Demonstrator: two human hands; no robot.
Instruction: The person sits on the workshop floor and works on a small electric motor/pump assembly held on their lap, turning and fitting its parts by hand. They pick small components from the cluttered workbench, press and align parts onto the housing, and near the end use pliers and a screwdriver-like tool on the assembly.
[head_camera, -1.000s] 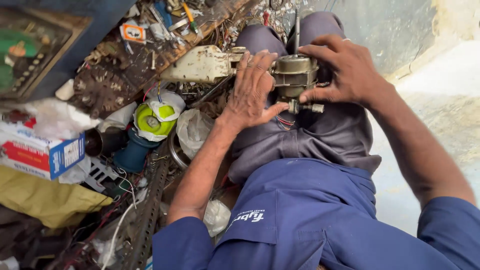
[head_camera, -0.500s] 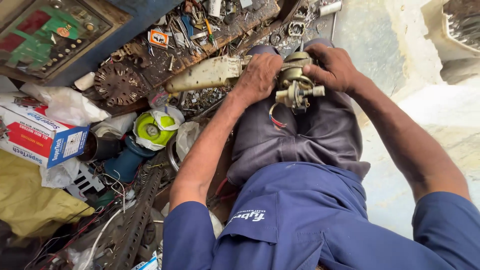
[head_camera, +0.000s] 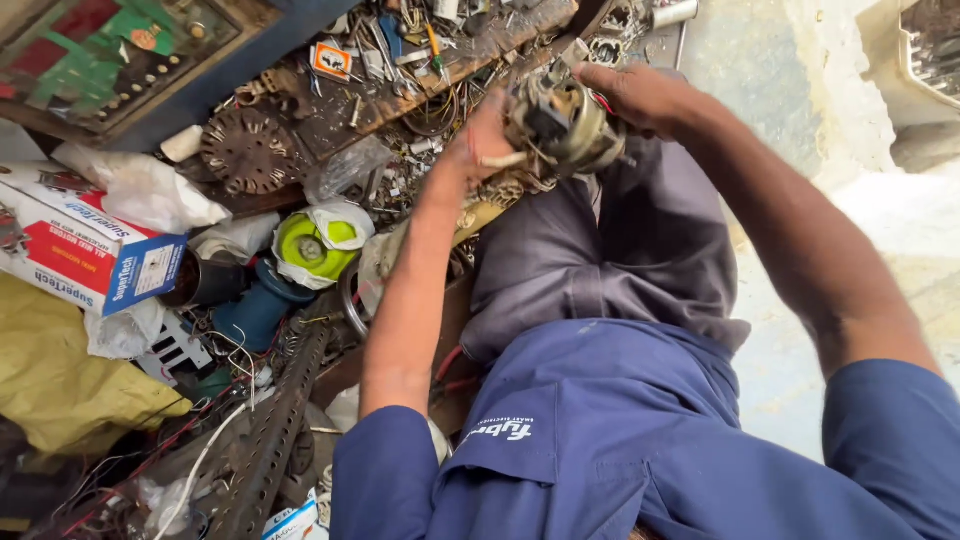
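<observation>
Both hands are clamped on the small motor (head_camera: 562, 122), above the knees: left hand (head_camera: 485, 140) on its left side, right hand (head_camera: 640, 95) on its right, equally near.

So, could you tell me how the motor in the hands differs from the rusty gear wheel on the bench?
The motor is bulky, pale metal with dark parts, held up between the left hand and right hand. The rusty gear wheel is flat, brown and toothed, lying untouched among the scrap. Both look worn and metallic.
</observation>
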